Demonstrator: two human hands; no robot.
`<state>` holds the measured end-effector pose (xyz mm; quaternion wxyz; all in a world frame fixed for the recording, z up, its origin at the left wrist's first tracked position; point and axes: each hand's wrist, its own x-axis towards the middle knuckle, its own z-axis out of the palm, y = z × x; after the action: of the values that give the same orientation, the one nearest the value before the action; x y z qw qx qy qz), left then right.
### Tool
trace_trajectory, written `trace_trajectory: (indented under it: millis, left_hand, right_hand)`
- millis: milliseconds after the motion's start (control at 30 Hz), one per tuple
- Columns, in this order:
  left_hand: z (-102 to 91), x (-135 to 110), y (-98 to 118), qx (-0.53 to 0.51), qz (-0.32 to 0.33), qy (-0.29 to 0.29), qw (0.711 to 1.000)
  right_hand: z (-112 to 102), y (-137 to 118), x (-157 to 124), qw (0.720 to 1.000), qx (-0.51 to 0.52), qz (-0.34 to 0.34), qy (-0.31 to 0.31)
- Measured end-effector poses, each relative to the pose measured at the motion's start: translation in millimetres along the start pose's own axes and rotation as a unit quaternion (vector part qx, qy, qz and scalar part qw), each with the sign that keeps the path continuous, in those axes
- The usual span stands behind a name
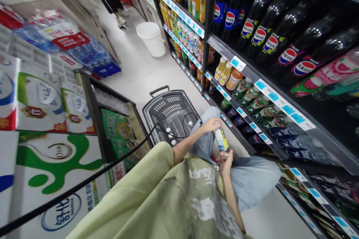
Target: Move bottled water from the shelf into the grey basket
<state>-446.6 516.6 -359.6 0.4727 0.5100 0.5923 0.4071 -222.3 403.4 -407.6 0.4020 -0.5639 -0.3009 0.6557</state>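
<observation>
Bottle [221, 139], small and yellow-labelled, is held upright between both hands just above the knee, at about 4 o'clock from the grey shopping basket [171, 112] on the floor. It looks light and fairly stiff, though smooth plastic could slip; the body under the cap seems the surest place to grip. Left hand [211, 124] is closed round its top. Right hand [226, 161] cups the base, fingers curled in close.
</observation>
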Motion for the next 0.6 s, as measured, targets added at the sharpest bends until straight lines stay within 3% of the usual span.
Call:
trace_trajectory:
  millis: [100,233,300,433,600]
  left_hand:
    - [0.8,0.8,0.3,-0.012,-0.001,0.010,1.000]
    - [1.1,1.0,1.0,-0.031,-0.004,0.024,0.999]
    - [0.8,0.7,1.3,-0.037,-0.006,0.026,0.999]
    - [0.3,0.3,1.6,-0.032,-0.008,0.016,0.999]
    - [1.5,0.8,1.1,-0.008,-0.002,-0.012,1.000]
  right_hand:
    - [1.1,1.9,-5.2,0.998,-0.024,-0.047,0.037]
    - [3.9,0.4,-14.1,0.980,-0.136,-0.135,0.046]
    - [5.4,-2.4,-15.3,0.953,-0.204,-0.209,0.079]
    - [4.9,-5.1,-12.2,0.870,-0.302,-0.366,0.135]
    - [-6.3,3.5,-10.3,0.803,-0.357,-0.442,0.177]
